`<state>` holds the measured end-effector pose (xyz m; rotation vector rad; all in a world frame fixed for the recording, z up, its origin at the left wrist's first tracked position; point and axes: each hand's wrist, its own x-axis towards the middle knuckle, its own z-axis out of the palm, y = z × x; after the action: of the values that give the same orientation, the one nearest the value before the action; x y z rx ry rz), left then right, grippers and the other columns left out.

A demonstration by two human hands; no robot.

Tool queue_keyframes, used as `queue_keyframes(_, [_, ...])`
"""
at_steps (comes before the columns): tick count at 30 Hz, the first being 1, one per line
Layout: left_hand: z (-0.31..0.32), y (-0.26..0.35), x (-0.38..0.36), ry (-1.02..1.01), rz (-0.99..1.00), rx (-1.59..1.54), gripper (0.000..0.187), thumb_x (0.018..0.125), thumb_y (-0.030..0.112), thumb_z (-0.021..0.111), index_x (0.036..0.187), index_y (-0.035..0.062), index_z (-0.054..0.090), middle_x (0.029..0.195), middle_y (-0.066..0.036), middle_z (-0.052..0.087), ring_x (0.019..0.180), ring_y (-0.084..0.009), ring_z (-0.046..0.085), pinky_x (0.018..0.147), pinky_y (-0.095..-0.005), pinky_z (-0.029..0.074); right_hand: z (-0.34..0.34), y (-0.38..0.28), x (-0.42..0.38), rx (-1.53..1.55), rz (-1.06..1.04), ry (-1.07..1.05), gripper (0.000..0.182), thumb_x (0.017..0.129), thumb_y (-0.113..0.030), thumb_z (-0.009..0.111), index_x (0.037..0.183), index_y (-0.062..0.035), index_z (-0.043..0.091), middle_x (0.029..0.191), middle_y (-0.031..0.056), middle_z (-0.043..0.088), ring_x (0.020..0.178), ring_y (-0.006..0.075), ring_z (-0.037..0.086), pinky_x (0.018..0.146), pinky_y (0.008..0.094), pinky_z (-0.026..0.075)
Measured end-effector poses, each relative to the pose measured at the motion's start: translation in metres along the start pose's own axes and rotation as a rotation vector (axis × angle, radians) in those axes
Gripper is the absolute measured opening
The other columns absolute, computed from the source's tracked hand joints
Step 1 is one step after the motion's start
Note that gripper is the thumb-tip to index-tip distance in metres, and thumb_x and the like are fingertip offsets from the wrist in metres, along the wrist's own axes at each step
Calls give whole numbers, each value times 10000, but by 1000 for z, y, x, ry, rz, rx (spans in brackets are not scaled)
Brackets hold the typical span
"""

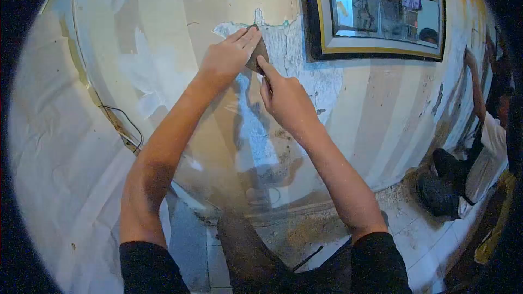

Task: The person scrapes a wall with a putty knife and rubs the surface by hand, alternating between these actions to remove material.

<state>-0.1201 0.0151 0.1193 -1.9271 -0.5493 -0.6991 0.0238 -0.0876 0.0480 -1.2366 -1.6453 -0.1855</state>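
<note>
Against the wall [218, 125], where the paint has peeled to a pale rough patch [276, 43], a flat dark-brown scraper [257, 57] lies between my hands. My left hand [231, 57] presses its upper part, with the fingers close together along the blade's edge. Lower down, my right hand [286, 95] is closed around the scraper's other end, its index finger stretched along the blade. The handle is mostly hidden inside my right hand.
A framed mirror [381, 49] hangs just right of my hands. At far right another person [487, 141] crouches, one arm raised to the wall. A black cable [125, 114] and white sheeting [54, 185] are at left. Debris [305, 228] litters the tiled floor.
</note>
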Motion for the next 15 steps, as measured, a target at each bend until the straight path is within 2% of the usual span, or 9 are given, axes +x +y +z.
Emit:
queue_keyframes(4, [-5, -8, 12, 43, -26, 5, 471, 871, 86, 485, 1342, 72, 483, 1371, -72, 532, 1240, -234, 529, 854, -354, 556, -2, -1, 15, 28, -42, 72, 440, 878, -155, 576, 1313, -112, 532, 780, 292, 625, 710, 451, 613, 681, 536, 479])
queue_keyframes(8, [-1, -6, 7, 33, -8, 18, 454, 870, 83, 489, 1324, 71, 498, 1369, -72, 534, 1239, -227, 530, 856, -349, 554, -4, -3, 6, -20, -18, 38, 430, 881, -149, 571, 1309, -110, 536, 795, 281, 631, 711, 451, 611, 685, 529, 479])
queue_keyframes(11, [-5, -6, 11, -45, -22, -41, 523, 846, 36, 488, 1365, 98, 459, 1400, -101, 498, 1250, -253, 517, 926, -378, 517, -1, -2, 10, -19, -2, 38, 426, 878, -135, 573, 1300, -95, 539, 804, 273, 634, 715, 444, 613, 679, 514, 482])
queue_keyframes(13, [-6, -12, 20, 127, 3, 51, 439, 869, 82, 494, 1308, 69, 516, 1345, -79, 550, 1226, -225, 542, 852, -340, 554, 5, 1, 24, 49, -88, 142, 425, 874, -123, 576, 1296, -82, 539, 805, 266, 636, 726, 437, 620, 689, 507, 485])
queue_keyframes(15, [-6, -14, 19, 128, 20, 58, 435, 866, 83, 500, 1300, 69, 520, 1340, -79, 553, 1211, -228, 553, 848, -341, 555, 7, 4, 23, 32, -73, 118, 428, 886, -169, 550, 1307, -95, 528, 802, 278, 639, 735, 451, 628, 697, 528, 499])
